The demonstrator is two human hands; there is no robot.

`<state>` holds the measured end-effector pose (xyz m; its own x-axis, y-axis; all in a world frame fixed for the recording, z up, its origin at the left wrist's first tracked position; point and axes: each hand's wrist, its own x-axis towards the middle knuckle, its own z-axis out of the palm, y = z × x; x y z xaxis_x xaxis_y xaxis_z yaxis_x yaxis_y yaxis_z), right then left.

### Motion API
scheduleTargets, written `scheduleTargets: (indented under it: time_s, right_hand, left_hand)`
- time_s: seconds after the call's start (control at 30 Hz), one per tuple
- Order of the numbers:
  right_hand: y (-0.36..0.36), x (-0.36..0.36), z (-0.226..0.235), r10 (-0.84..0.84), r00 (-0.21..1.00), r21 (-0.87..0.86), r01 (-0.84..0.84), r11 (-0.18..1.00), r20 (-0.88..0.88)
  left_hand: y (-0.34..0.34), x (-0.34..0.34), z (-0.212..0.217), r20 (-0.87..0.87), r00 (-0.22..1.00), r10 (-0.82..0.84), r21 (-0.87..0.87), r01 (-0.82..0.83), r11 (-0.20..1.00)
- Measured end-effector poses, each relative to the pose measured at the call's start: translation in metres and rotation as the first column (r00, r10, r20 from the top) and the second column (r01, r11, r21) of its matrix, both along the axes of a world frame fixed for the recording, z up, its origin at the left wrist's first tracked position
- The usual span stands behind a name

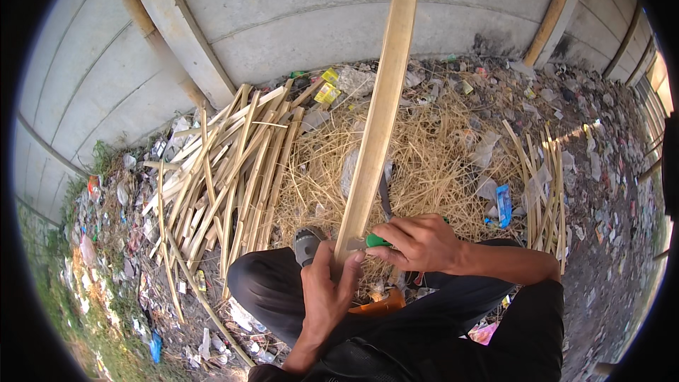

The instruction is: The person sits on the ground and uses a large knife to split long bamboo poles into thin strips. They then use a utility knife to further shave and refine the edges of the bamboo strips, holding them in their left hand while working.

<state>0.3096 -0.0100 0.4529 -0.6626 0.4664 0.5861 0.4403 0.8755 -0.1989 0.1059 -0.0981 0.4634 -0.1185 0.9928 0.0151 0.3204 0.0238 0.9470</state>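
Observation:
A long split bamboo strip [382, 99] rises from my lap toward the wall, its hollow inner face toward me. My left hand [327, 286] is closed round its near end, thumb along the edge. In my right hand [417, 242] is a green-handled knife [377, 240]; its short metal blade touches the bamboo near my left thumb. The fingers hide most of the handle. A dark, narrow blade-like piece [385, 197] shows just beyond my right hand, and I cannot tell whether it joins anything.
A heap of split bamboo strips [240, 163] lies at the left, a smaller bundle [544, 198] at the right. Straw shavings [438, 148] and litter cover the ground ahead. A concrete wall [304, 7] stands behind. Near my legs are a grey shoe [307, 242] and an orange object [382, 304].

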Motion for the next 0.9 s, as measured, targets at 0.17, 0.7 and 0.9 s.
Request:
scheduleTargets:
  time_s: [0.17, 0.7, 0.9]
  right_hand:
    - [0.000, 0.000, 0.006, -0.022, 1.000, 0.031, 0.022, 0.999, 0.007]
    - [0.001, 0.006, 0.006, -0.080, 0.997, -0.040, 0.080, 0.996, 0.021]
    - [0.025, 0.017, 0.021, -0.237, 0.967, -0.070, 0.230, 0.971, -0.097]
  left_hand:
    - [0.000, -0.001, -0.006, 0.015, 1.000, -0.003, 0.031, 0.002, 1.000]
    - [-0.002, -0.003, -0.006, 0.017, 1.000, -0.010, 0.043, 0.010, 0.999]
    - [-0.009, -0.010, -0.012, -0.036, 0.998, -0.044, 0.011, 0.044, 0.999]
